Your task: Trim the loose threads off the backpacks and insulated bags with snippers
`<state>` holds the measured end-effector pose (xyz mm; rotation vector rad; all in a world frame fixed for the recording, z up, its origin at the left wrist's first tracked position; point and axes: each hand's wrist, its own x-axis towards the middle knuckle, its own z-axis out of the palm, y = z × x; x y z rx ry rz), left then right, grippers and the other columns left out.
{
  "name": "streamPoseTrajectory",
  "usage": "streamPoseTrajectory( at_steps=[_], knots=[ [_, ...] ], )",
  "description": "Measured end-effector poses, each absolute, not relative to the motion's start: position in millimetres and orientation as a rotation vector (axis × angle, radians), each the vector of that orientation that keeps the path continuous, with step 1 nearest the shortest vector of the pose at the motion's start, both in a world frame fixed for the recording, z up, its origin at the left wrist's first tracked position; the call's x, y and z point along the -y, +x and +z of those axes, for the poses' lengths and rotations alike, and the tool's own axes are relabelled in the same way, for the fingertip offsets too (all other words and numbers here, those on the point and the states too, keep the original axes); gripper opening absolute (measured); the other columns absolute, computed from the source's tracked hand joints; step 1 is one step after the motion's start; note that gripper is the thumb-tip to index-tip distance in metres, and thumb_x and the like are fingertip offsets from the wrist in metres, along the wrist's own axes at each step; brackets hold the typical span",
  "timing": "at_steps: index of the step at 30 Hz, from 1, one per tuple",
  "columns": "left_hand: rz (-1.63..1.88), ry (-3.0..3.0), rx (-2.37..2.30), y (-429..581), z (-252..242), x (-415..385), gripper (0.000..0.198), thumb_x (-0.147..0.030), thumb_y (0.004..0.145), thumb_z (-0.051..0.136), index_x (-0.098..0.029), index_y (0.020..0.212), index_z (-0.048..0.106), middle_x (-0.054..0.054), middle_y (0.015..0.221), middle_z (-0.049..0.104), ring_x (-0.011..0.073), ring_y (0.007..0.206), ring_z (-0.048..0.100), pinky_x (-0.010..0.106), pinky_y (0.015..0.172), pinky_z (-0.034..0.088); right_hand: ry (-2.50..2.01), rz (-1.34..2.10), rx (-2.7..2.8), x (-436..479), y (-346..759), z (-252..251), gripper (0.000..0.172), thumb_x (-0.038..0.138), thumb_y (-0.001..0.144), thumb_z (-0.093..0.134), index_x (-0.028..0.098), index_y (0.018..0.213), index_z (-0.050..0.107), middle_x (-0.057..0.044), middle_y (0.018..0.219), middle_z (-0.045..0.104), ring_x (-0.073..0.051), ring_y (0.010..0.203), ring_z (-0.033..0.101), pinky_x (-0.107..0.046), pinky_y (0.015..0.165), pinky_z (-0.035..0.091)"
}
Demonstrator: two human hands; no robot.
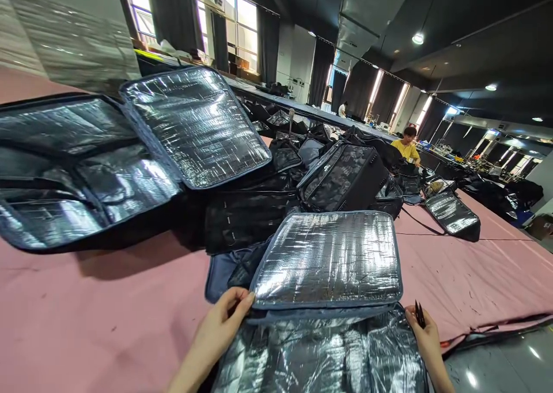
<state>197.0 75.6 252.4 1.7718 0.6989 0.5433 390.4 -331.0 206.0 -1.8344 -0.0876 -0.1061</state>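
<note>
An insulated cooler bag with a shiny silver foil lining lies open in front of me, its foil-lined lid folded back away from me. My left hand pinches the blue-trimmed edge at the left end of the lid's hinge line. At the right end of that line, my right hand is closed around small black thread snips, their two pointed tips sticking up. Its fingers also touch the bag's right edge. The lower part of the bag runs out of view.
A larger foil-lined bag stands open on the left of the pink-covered table. Beyond my bag are a dark camouflage bag and a heap of black bags. A person in yellow works farther back. The table edge is at right.
</note>
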Motion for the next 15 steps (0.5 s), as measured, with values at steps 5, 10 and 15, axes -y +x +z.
streamPoseTrajectory(
  at_steps=[5,10,15],
  knots=[
    [0.364,1.925,-0.619,193.0,250.9,-89.7,0.052,-0.075,0.062,0.044,-0.023,0.061,0.046,-0.002,0.053,0.051,0.0172,0.054,0.049,0.027,0.053,0.037,-1.871,-0.154,0.08,329.9,396.7,202.7,0.049,0.06,0.058,0.072,0.013,0.074,0.067,-0.003,0.066,0.06,-0.02,0.066,0.054,-0.028,0.062,0.046],
    [0.413,2.074,-0.738,244.9,278.2,-137.2,0.032,-0.053,0.07,0.055,-0.022,0.065,0.056,0.001,0.061,0.059,0.0192,0.06,0.054,0.028,0.056,0.036,-1.886,-0.181,0.125,322.7,392.6,204.9,0.046,0.058,0.061,0.07,0.014,0.074,0.068,-0.004,0.07,0.062,-0.02,0.066,0.055,-0.028,0.061,0.046],
    [0.548,2.042,-0.7,331.1,313.1,-163.4,0.026,-0.04,0.085,0.057,-0.015,0.092,0.061,0.005,0.091,0.063,0.0156,0.08,0.059,0.033,0.075,0.048,-1.831,-0.249,0.069,313.9,385.6,204.3,0.048,0.061,0.058,0.07,0.015,0.072,0.069,-0.006,0.071,0.065,-0.023,0.069,0.058,-0.03,0.065,0.048]
  ],
)
